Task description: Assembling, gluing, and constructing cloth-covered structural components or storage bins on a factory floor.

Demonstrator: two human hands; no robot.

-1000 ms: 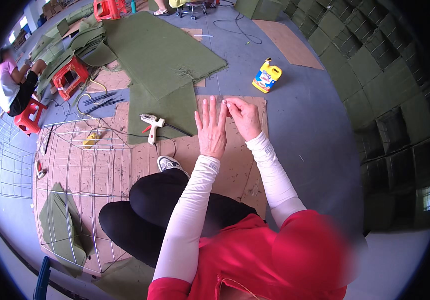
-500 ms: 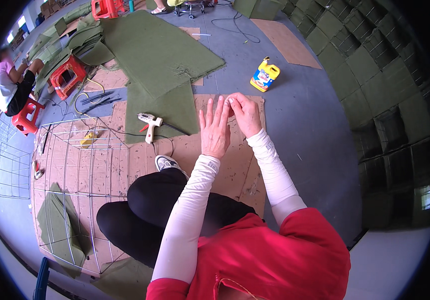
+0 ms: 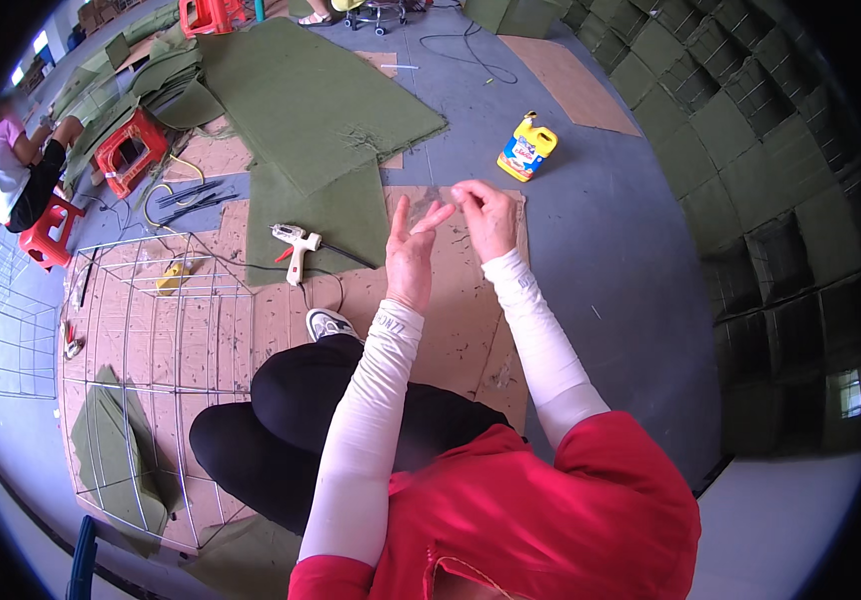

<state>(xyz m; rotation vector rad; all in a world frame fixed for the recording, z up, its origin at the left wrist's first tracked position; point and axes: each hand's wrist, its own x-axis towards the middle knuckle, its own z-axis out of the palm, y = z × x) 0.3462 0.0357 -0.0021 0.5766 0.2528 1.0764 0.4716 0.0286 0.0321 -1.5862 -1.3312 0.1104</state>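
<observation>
My left hand (image 3: 413, 258) is raised over the cardboard with its fingers apart, and nothing shows in it. Close to its fingertips, my right hand (image 3: 488, 220) has thumb and forefinger pinched together. Whatever that pinch may hold is too small to make out. A white hot glue gun (image 3: 296, 248) with a red trigger lies left of my hands, on a green sheet (image 3: 321, 215). Beyond my right hand a yellow jug (image 3: 526, 158) stands upright on the floor. To my left is a wire frame (image 3: 180, 388), touched by neither hand.
Scrap-strewn cardboard (image 3: 446, 345) lies under my foot. Green sheets (image 3: 301, 95) spread ahead. Pliers (image 3: 73, 342) and black strips (image 3: 191, 203) lie at left, near red stools (image 3: 133, 150) and a seated person (image 3: 19, 165). Stacked green boxes (image 3: 751, 180) line the right side.
My left hand has turned and its fingers have spread, leaving a gap from my right hand. The right hand keeps its pinch. The whole view has shifted slightly.
</observation>
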